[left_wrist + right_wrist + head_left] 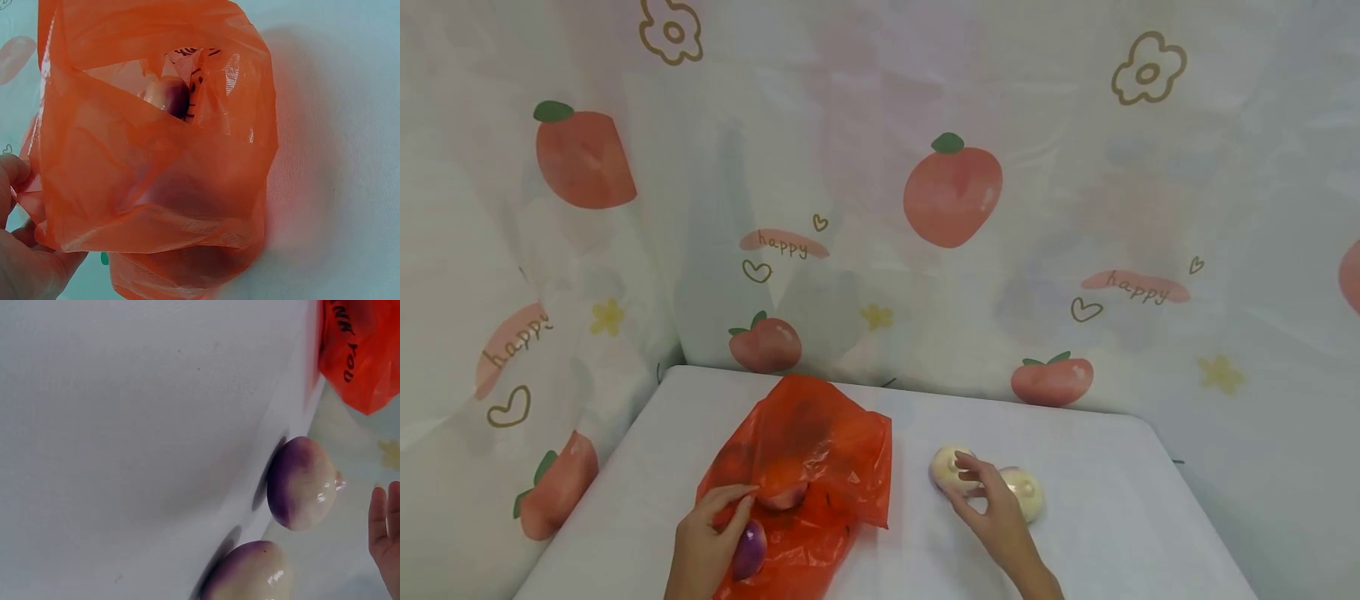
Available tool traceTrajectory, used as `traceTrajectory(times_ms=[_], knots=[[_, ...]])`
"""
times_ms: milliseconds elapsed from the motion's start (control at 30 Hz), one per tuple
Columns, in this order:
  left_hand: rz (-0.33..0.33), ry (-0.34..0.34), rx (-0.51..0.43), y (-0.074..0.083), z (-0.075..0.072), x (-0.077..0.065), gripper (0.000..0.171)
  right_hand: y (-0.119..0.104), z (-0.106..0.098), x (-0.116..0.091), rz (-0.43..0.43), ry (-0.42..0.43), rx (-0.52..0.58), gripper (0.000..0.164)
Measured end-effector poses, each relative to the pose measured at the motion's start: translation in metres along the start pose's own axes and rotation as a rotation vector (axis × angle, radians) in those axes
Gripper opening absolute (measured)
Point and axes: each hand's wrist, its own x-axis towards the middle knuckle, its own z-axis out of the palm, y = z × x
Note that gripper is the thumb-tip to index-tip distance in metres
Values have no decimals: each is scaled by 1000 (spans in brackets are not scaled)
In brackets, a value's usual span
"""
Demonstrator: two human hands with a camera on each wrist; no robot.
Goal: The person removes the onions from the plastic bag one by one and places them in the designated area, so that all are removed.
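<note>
My left hand [703, 533] pinches the edge of a thin red plastic bag [820, 442] on the left of the white table. A purple onion [750, 552] shows beside that hand's thumb, and another onion [784, 498] lies just past the fingertips. In the left wrist view, an onion [164, 95] shows through the opening of the bag. Two purple-and-cream onions [946, 471] [250, 575] sit side by side on the table to the right. My right hand [996, 512] hovers over them with fingers spread; in the right wrist view its fingers [377, 515] stand apart from the nearer onion [300, 484].
The white table [1105, 533] ends at a back edge against a hanging cloth [865, 125] printed with fruit, flowers and hearts. This cloth also runs along the left side. A strip of bare tabletop lies between bag and onions.
</note>
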Motion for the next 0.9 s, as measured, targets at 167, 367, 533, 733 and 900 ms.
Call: traceTrajectory(times_ms=[167, 367, 533, 733, 900], knots=[[0, -5, -5, 0, 0, 0, 16, -10, 5, 1, 83, -74, 46, 49], [-49, -33, -11, 2, 1, 1, 16, -21, 17, -2, 173, -184, 72, 48], [-50, -29, -8, 0, 3, 1, 15, -27, 26, -2, 150, -253, 74, 44], [-34, -20, -7, -1, 3, 1, 14, -33, 34, -4, 143, -322, 72, 40], [-42, -23, -3, -1, 3, 1, 14, -38, 40, -6, 131, -401, 120, 36]])
